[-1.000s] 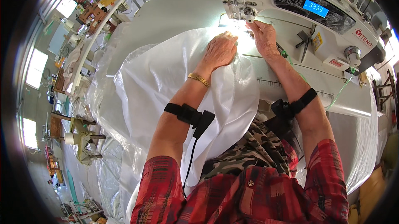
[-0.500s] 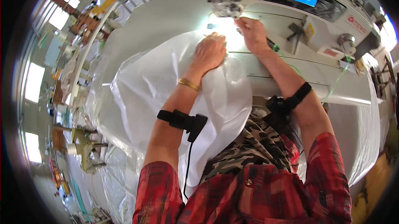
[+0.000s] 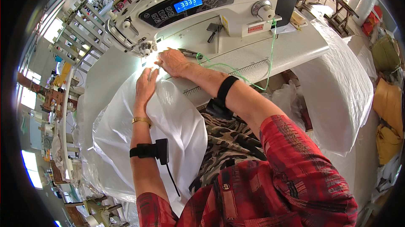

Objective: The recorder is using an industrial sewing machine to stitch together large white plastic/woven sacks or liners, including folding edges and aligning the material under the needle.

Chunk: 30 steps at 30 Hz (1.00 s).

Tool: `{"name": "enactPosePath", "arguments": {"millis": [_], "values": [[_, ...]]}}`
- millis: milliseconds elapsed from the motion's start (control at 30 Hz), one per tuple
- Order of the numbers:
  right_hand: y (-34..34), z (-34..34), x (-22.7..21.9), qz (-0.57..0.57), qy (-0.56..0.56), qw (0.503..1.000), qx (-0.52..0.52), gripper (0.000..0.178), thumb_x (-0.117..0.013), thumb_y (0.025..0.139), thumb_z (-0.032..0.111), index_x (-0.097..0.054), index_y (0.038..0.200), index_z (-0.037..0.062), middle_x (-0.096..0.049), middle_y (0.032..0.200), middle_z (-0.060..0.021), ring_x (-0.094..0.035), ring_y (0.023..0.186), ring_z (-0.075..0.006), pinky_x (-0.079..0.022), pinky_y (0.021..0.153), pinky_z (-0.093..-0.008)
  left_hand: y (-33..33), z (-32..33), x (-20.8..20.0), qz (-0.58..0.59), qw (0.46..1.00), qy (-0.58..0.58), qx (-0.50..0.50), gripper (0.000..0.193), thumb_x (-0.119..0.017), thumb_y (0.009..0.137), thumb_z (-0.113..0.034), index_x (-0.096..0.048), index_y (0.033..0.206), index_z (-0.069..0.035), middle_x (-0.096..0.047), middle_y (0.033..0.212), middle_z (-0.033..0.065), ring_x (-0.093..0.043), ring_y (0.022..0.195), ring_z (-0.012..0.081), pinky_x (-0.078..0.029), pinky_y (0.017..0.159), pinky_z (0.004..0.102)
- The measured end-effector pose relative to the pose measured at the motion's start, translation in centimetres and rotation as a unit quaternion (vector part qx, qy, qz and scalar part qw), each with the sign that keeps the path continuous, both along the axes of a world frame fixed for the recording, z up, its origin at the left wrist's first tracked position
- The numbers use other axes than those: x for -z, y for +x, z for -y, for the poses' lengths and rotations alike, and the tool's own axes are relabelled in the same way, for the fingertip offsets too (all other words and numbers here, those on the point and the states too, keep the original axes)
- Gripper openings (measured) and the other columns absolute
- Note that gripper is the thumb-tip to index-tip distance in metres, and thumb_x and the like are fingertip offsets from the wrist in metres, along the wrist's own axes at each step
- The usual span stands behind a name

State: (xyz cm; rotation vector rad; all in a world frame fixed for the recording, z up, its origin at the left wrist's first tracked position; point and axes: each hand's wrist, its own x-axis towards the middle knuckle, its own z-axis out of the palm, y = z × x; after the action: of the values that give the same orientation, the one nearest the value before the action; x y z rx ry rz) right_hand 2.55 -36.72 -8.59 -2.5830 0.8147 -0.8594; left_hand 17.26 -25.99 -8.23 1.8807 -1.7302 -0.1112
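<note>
A large white plastic sheet (image 3: pixel 168 113) lies across the near part of the table and drapes toward my lap. My left hand (image 3: pixel 146 84) rests on it, fingers stretched toward the needle area of the white sewing machine (image 3: pixel 194 3). Close beside it, my right hand (image 3: pixel 173 62) has its fingers bent together just under the machine's head. Glare from the machine's lamp washes out that spot, so what the right fingertips pinch cannot be made out. Dark thread snips (image 3: pixel 190 53) lie just behind the right hand.
A green string (image 3: pixel 270 64) hangs from the machine's right end and loops across the table (image 3: pixel 295 48). A small black-headed tool (image 3: pixel 214 28) stands behind the snips. More white sheeting (image 3: pixel 337 100) hangs over the right edge. Racks (image 3: pixel 86 33) stand at the back left.
My view has swung right, so the machine and both hands appear farther left and more of the machine shows. Both hands stay near the needle; the left fingers look straighter.
</note>
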Motion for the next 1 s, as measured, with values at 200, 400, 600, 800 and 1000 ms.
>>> {"name": "enactPosePath", "arguments": {"millis": [200,400,600,800,1000], "values": [[-7.7,-6.6,0.7,0.113,-0.005,0.982,-0.150,0.032,-0.059,0.088,0.005,-0.056,0.120,0.0011,-0.064,0.108,-0.0179,-0.059,0.100,-0.0345,-0.049,0.085,-0.0434,-0.1,-9.1,-1.9,-0.031,0.991,0.043,-0.126,0.056,-0.046,0.100,-0.043,-0.048,0.137,-0.001,-0.053,0.138,0.0180,-0.049,0.129,0.0309,-0.037,0.107,0.0386],[-14.7,-16.8,4.7,0.306,0.302,0.897,-0.099,0.012,-0.056,0.096,0.009,-0.061,0.103,0.0008,-0.064,0.093,-0.0082,-0.059,0.086,-0.0196,-0.049,0.079,-0.0332,3.7,-11.9,1.7,0.172,0.973,0.027,-0.153,0.060,-0.047,0.098,-0.046,-0.045,0.140,-0.003,-0.048,0.144,0.0136,-0.039,0.137,0.0289,-0.028,0.114,0.0407],[-9.6,-22.0,6.0,0.122,0.639,0.744,-0.155,0.025,-0.054,0.099,0.025,-0.064,0.110,0.0040,-0.066,0.100,-0.0055,-0.061,0.094,-0.0170,-0.048,0.086,-0.0312,11.1,-11.5,0.7,0.158,0.986,0.037,-0.021,0.053,-0.050,0.097,-0.027,-0.042,0.144,-0.005,-0.039,0.151,0.0116,-0.032,0.142,0.0302,-0.024,0.116,0.0422],[-11.0,-21.7,2.9,-0.106,0.471,0.727,-0.488,0.027,-0.058,0.095,0.019,-0.065,0.115,0.0014,-0.070,0.101,-0.0132,-0.066,0.097,-0.0224,-0.050,0.089,-0.0342,13.6,-8.6,-1.0,0.169,0.984,0.011,0.050,0.052,-0.047,0.096,-0.026,-0.041,0.144,-0.005,-0.043,0.148,0.0143,-0.036,0.140,0.0293,-0.027,0.116,0.0405],[-11.2,-18.1,6.5,0.226,0.532,0.815,0.022,0.036,-0.067,0.092,0.030,-0.054,0.089,-0.0028,-0.052,0.072,0.0000,-0.048,0.068,-0.0094,-0.044,0.061,-0.0259,14.5,-8.4,-0.5,0.189,0.981,-0.015,0.039,0.052,-0.048,0.096,-0.032,-0.047,0.140,-0.006,-0.047,0.145,0.0144,-0.040,0.137,0.0287,-0.030,0.115,0.0395]]}}
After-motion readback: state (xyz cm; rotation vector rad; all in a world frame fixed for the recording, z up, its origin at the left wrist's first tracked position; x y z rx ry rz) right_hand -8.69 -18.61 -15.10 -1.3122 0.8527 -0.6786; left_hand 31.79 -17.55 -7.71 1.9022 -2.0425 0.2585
